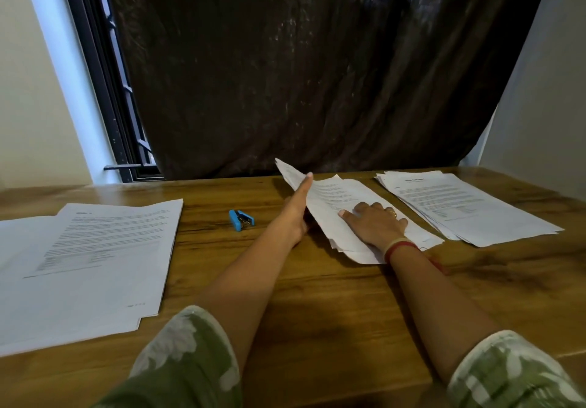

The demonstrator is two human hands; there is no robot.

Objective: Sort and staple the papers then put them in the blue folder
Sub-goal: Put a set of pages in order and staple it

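Three lots of printed papers lie on the wooden table [285, 296]. The middle stack [336, 204] has its left edge lifted off the table. My left hand [296, 211] holds that raised edge, thumb along the top sheet and fingers hidden underneath. My right hand [374, 222] rests on the same stack, pressing it down with straight fingers. A small blue stapler [241, 219] lies on the table left of my left hand. Another paper pile [469, 204] sits at the right, and a larger one [85, 265] at the left. No blue folder is in view.
A dark curtain [317, 74] hangs behind the table's far edge, with a black window frame [104, 74] to its left. Bare wood lies between the left pile and my arms.
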